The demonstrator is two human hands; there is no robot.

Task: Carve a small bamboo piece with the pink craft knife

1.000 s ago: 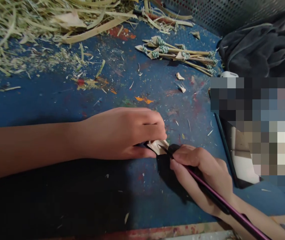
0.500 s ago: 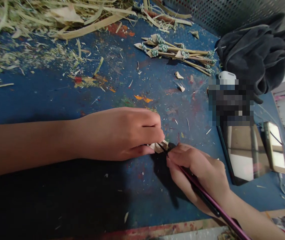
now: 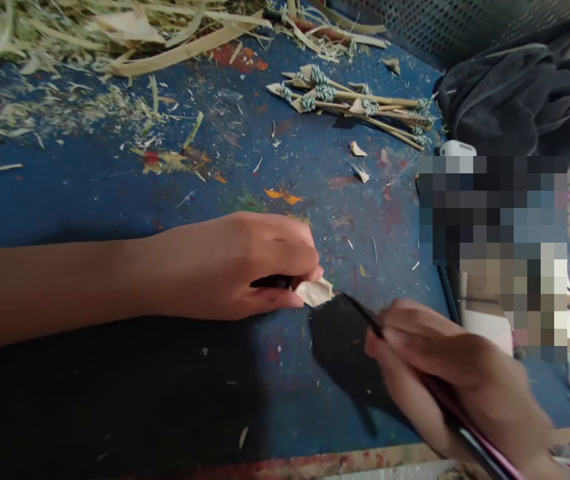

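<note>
My left hand (image 3: 245, 263) rests on the blue table, closed, pinching a small pale, wood-like piece (image 3: 315, 292) between thumb and fingers. The free end of the piece points right. My right hand (image 3: 445, 367) is closed round a slim pen-like tool (image 3: 362, 317) with a dark pointed tip and a dark and purple shaft; whether it is a pen or a thin blade I cannot tell. Its tip is just right of the pale piece, apart from it. Above the hands lies a bundle of thin sticks (image 3: 355, 103) with pointed pale tips, bound with green and white cord.
A heap of pale strips and shavings (image 3: 65, 40) covers the upper left of the paint-stained blue table (image 3: 115, 193). Dark cloth (image 3: 509, 100), a small white case (image 3: 457, 150) and a partly blurred tablet-like device (image 3: 487, 327) are at the right. Two pale chips (image 3: 357, 149) lie below the sticks.
My right hand has moved right and down with the tool, whose tip came away from the pale piece. More of that piece now shows. My left hand has shifted slightly left, still pinching it.
</note>
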